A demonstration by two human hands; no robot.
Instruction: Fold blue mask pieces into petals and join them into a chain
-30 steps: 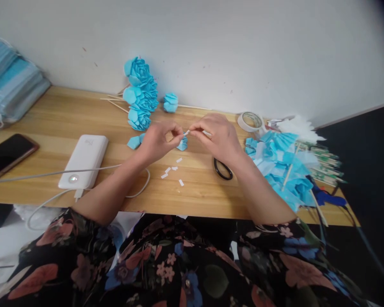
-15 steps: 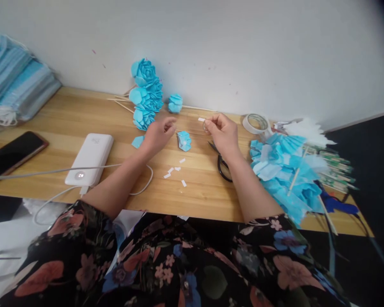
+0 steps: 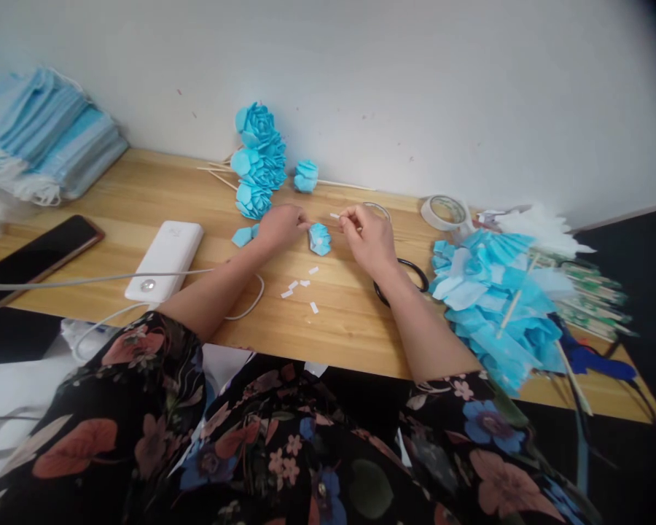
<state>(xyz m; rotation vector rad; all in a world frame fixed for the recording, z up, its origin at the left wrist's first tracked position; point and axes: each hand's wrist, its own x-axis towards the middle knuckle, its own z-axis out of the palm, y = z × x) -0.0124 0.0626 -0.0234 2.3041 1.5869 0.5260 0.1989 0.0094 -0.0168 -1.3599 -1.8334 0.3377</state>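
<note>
My left hand point(image 3: 280, 224) rests on the wooden table point(image 3: 142, 197), its fingers curled beside a small blue paper flower point(image 3: 320, 238). Just right of that flower, my right hand point(image 3: 367, 235) pinches a tiny white strip of tape point(image 3: 335, 216) between thumb and fingertips. Several small white tape bits point(image 3: 300, 288) lie on the wood in front of the flower. Black scissors point(image 3: 410, 273) lie partly under my right wrist.
Finished blue flowers on sticks point(image 3: 258, 164) lean at the wall. A white power bank point(image 3: 165, 260) with cable, a phone point(image 3: 38, 254) and stacked face masks point(image 3: 49, 142) are at the left. A tape roll point(image 3: 442, 211) and a heap of blue paper point(image 3: 497, 299) are at the right.
My hands were together pulling a tape strip, then parted. The left hand has dropped onto the table by the flower; the right keeps the strip. The view has shifted slightly.
</note>
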